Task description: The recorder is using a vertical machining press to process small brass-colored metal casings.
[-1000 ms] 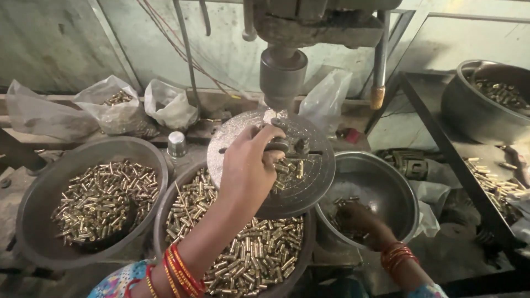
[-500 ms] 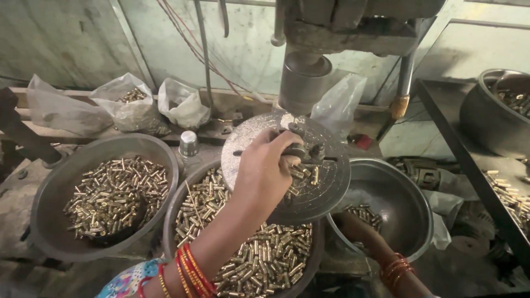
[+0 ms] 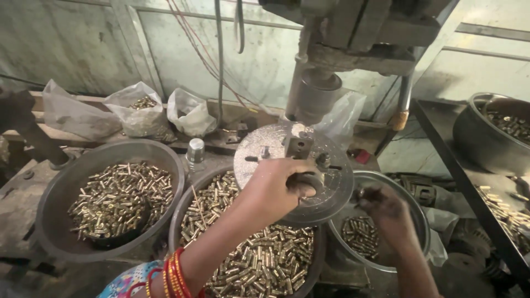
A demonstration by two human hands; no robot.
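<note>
Left hand [image 3: 274,190], forearm extended forward and up from lower left, wrist ringed with red bangles, fingers curled closed, knuckles uppermost. Right hand [image 3: 386,207], lower and to the right, fingers bent downward, loosely gathered, dark with grime.

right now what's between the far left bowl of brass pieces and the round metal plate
In the head view, a small metal-capped bottle stands between the left bowl and the round plate, just behind the middle bowl's rim.

Grimy workbench [image 3: 22,204] w/ three metal bowls of brass casings [image 3: 118,193], plastic bags [image 3: 138,113] behind.
</note>
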